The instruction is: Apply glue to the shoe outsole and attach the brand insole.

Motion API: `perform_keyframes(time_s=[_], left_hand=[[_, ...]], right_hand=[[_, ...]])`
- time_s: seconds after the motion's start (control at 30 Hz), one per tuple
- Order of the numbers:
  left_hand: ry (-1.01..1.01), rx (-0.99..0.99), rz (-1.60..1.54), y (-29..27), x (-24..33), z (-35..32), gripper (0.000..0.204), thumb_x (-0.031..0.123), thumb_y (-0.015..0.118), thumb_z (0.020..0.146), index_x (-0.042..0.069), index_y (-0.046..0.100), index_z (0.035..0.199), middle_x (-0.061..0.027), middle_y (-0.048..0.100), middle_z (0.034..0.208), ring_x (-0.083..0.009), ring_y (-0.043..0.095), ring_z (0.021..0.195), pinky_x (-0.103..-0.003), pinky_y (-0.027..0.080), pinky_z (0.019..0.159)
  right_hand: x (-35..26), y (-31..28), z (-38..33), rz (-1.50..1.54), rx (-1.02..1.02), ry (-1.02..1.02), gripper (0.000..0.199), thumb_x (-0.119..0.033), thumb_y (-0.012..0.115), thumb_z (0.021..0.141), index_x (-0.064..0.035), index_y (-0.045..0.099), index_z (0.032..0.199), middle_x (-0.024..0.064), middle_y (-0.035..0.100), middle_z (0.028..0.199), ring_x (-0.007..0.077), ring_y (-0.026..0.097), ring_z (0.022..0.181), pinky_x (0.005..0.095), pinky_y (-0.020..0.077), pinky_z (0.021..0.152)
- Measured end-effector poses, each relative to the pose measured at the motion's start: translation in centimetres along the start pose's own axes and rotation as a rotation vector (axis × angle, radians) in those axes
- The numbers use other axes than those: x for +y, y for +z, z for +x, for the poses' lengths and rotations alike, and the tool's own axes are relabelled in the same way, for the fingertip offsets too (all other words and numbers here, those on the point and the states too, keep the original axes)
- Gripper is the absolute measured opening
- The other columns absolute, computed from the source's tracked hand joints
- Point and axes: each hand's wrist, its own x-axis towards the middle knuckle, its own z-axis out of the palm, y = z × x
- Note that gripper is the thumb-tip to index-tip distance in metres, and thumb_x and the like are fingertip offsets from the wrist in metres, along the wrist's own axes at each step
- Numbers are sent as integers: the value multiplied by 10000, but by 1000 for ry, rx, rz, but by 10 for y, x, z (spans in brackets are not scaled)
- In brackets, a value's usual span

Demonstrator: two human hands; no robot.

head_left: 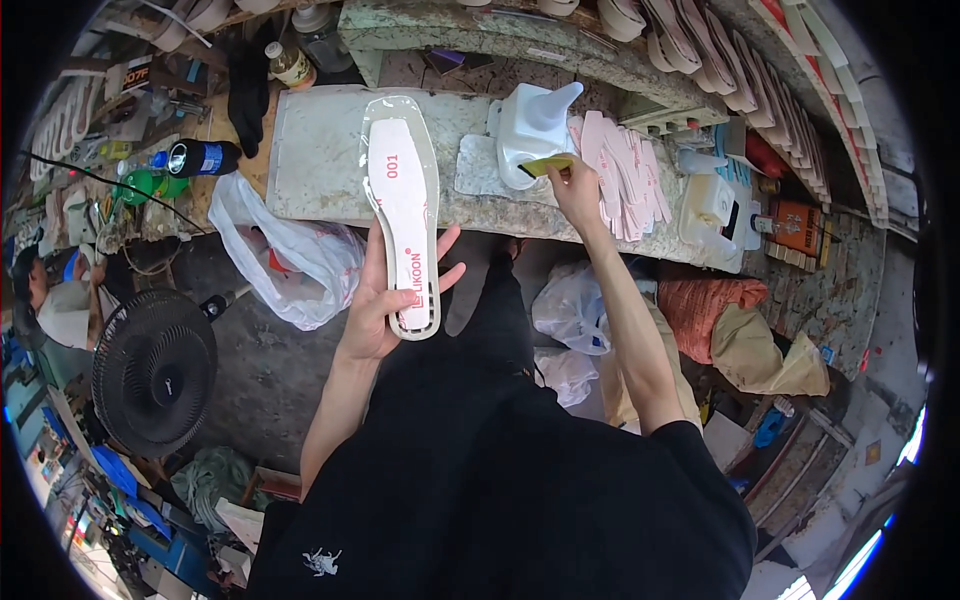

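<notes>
My left hand (372, 305) is wrapped round the lower end of a pale shoe sole (411, 109), thumb on top, holding it up over the bench's front edge. A white insole (402, 200) with pink print lies in the sole, and the rim round it looks glossy. Pinched in my right hand (578, 195) is a small yellow-green scraper (550, 163). Its dark edge is at the opening of a white plastic jug (522, 130) standing on the bench; what is inside the jug is hidden. Just right of the jug lies a pile of pale pink insoles (622, 175).
A pale work surface (315, 150) lies on the bench. A second white container (708, 205) stands at the right. White plastic bags (285, 255) hang at the front left. Bottles (205, 157) and a black fan (155, 375) are at the left, near another person (65, 305).
</notes>
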Motion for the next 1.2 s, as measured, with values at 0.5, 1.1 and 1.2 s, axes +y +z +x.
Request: perform_keyframes(time_s=[0.5,1.1,1.2], left_hand=[[-53,23,-25,5,-10,2,1178,-69,607,789,284,-22,1720,-131,189,1749,-468,180,1612,-711,254,1248],[-170,-68,84,-2,-26,26,1138,-139,541,783,221,17,1727,-146,234,1743,-393,262,1606,-641,332,1250],[-211,-64,46,-9,-20,18,1157,-134,564,792,243,-1,1729,-146,239,1743,-386,275,1602,-662,357,1223]], right_hand=[[30,43,-33,5,152,4,160,-70,755,916,-38,799,1066,132,778,992,306,718,832,371,539,675],[89,22,-67,1495,285,1098,185,-176,679,1010,-11,654,1090,76,702,910,165,626,757,285,501,682],[-6,-14,-51,1555,50,859,149,-145,682,1012,-18,650,1085,83,692,913,158,649,822,288,522,706]])
